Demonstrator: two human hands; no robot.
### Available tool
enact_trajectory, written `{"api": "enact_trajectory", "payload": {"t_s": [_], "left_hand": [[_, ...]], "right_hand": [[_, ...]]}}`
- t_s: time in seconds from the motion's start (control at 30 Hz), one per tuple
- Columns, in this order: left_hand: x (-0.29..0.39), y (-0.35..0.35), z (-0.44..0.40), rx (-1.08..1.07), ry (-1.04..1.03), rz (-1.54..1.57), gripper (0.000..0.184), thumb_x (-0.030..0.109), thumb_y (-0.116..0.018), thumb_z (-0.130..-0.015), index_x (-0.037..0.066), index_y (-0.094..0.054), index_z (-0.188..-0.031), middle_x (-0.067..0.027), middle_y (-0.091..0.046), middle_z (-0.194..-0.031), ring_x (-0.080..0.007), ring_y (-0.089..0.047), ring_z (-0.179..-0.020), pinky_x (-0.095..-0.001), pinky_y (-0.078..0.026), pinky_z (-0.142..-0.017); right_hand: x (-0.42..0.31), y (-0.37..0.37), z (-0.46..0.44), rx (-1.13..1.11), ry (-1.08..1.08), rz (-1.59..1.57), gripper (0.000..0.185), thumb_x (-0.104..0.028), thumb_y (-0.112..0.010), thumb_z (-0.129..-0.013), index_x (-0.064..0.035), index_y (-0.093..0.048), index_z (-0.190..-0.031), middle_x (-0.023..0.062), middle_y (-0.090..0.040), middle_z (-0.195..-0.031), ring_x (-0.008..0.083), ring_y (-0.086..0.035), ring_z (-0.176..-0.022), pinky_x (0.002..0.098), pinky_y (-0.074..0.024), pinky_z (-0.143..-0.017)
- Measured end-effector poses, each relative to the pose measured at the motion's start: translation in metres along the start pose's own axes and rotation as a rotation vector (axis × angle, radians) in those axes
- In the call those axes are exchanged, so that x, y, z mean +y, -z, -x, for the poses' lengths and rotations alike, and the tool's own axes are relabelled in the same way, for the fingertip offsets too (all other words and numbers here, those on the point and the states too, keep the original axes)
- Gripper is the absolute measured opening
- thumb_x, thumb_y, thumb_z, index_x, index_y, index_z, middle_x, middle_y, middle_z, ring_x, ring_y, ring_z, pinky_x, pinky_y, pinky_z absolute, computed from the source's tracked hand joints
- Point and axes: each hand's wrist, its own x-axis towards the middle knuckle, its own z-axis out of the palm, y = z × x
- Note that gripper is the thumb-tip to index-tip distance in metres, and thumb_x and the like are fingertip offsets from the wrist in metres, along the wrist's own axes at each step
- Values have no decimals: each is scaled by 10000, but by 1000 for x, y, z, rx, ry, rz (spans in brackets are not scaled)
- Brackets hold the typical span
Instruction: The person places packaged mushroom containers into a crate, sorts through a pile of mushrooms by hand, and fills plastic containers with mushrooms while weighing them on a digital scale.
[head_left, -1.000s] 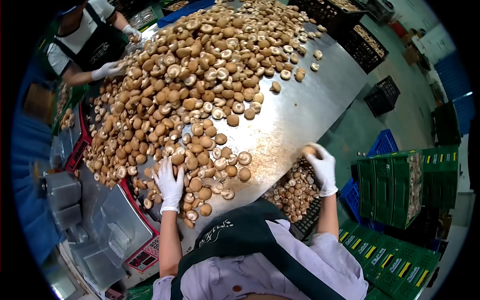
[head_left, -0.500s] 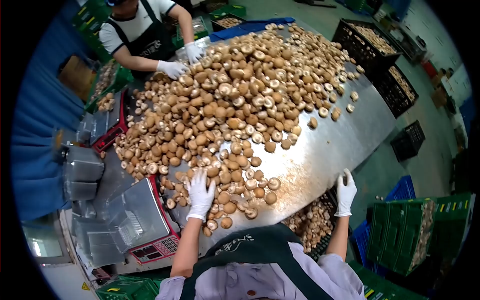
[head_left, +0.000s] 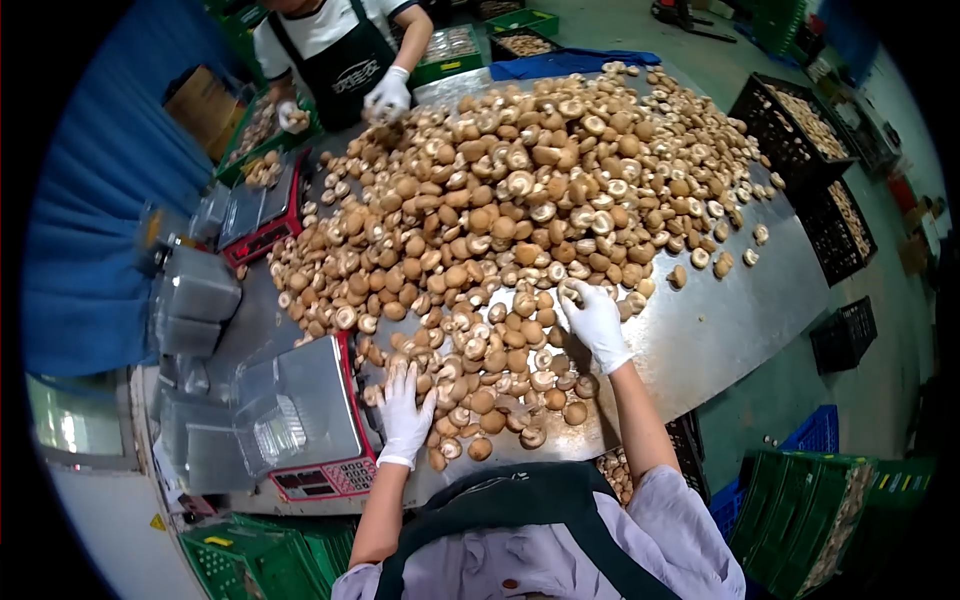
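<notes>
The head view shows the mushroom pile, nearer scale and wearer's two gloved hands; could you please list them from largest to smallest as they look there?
1. Mushroom pile
2. Nearer scale
3. Left hand and right hand: too alike to rank

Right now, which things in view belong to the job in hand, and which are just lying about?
In the job, it seems: left hand; right hand; mushrooms; metal table; probably the nearer red scale.

Apparently lying about: blue cloth; brown cardboard box; lone black floor crate.
</notes>
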Motion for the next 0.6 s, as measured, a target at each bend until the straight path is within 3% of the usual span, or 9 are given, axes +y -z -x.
{"api": "enact_trajectory", "payload": {"t_s": [0.07, 0.13, 0.2, 0.23, 0.27, 0.37, 0.4, 0.5, 0.6], "left_hand": [[1, 0, -2, 0, 49, 143, 653, 392, -601, -863, 100, -400, -1411, -151, -369, -1464, -320, -328, -1355, -530, -197, -1092], [25, 7, -8, 4, 25, 92, 700, 454, -616, -841, 112, -399, -1412, -146, -309, -1500, -306, -301, -1374, -542, -185, -1097], [52, 9, -18, -50, -93, 70, 737, 487, -646, -812, 124, -404, -1407, -145, -325, -1485, -304, -298, -1376, -564, -178, -1095], [64, 8, -26, -44, -199, 128, 737, 470, -666, -798, 134, -412, -1403, -147, -322, -1482, -313, -312, -1364, -565, -198, -1092], [74, 1, -27, -72, -203, 81, 721, 424, -690, -775, 143, -431, -1387, -148, -321, -1479, -329, -332, -1343, -553, -233, -1084], [67, -22, -32, -61, -282, 4, 672, 342, -711, -746, 133, -479, -1341, -187, -334, -1461, -333, -390, -1290, -508, -260, -1074], [64, -20, -34, 3, -295, 24, 572, 337, -702, -756, 117, -547, -1260, -199, -361, -1441, -329, -462, -1218, -472, -339, -1004], [49, -12, -29, 41, -174, 46, 346, 309, -690, -771, 98, -651, -1043, -182, -446, -1382, -324, -543, -1081, -416, -411, -837], [33, -7, -15, 157, -234, 5, 330, 280, -698, -760, 102, -647, -1033, -180, -454, -1369, -318, -545, -1039, -408, -403, -872]], "right_hand": [[-19, -13, -6, -198, 26, 122, 398, -323, -663, -799, -10, -644, -1043, 185, -654, -969, 359, -599, -973, 430, -489, -831], [-15, -53, 10, -258, 197, 125, 521, -411, -648, -792, -19, -620, -1134, 225, -532, -1268, 386, -501, -1130, 445, -415, -958], [-49, -54, 25, -340, 256, 190, 528, -417, -634, -807, -29, -612, -1165, 216, -415, -1397, 384, -474, -1168, 471, -370, -1003], [-49, -61, 31, -331, 347, 192, 501, -403, -624, -819, -38, -616, -1162, 202, -386, -1420, 379, -461, -1194, 502, -350, -1009], [-53, -60, 37, -292, 438, 191, 463, -360, -618, -830, -23, -609, -1147, 204, -391, -1417, 382, -466, -1180, 442, -387, -987], [-56, -54, 55, -337, 452, 90, 419, -365, -637, -807, -14, -632, -1036, 190, -417, -1407, 349, -501, -1135, 453, -361, -1006], [-59, -44, 60, -406, 392, 84, 402, -348, -659, -791, -13, -629, -1010, 182, -411, -1417, 336, -515, -1103, 444, -372, -994], [-49, -35, 73, -419, 457, 160, 364, -315, -689, -766, -18, -626, -967, 180, -415, -1415, 331, -521, -1076, 440, -383, -972], [-42, -31, 78, -350, 533, 166, 335, -286, -715, -740, -29, -625, -936, 179, -428, -1404, 327, -524, -1050, 433, -394, -946]]}}
